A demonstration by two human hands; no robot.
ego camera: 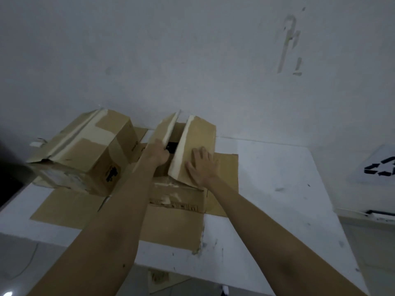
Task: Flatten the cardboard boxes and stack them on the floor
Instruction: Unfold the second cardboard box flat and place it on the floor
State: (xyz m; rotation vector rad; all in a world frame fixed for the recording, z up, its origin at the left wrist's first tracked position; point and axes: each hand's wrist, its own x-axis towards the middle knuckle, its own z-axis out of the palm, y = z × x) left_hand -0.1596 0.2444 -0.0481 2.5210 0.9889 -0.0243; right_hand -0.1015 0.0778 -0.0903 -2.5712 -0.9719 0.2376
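Two brown cardboard boxes stand on a white table (277,189). The middle box (179,199) has its two top flaps raised and parted, with a dark gap between them. My left hand (157,154) grips the edge of the left flap (164,131), fingers curled into the gap. My right hand (201,165) lies flat, fingers spread, on the outside of the right flap (201,133). A second box (85,150), taped shut and dented, sits to the left. Both boxes rest on a flattened cardboard sheet (70,208).
A white wall rises right behind the table. A white bin with a black recycling symbol (380,167) stands at the right. A scrap of cardboard (159,278) lies on the floor below the table's front edge. A dark object fills the far left edge.
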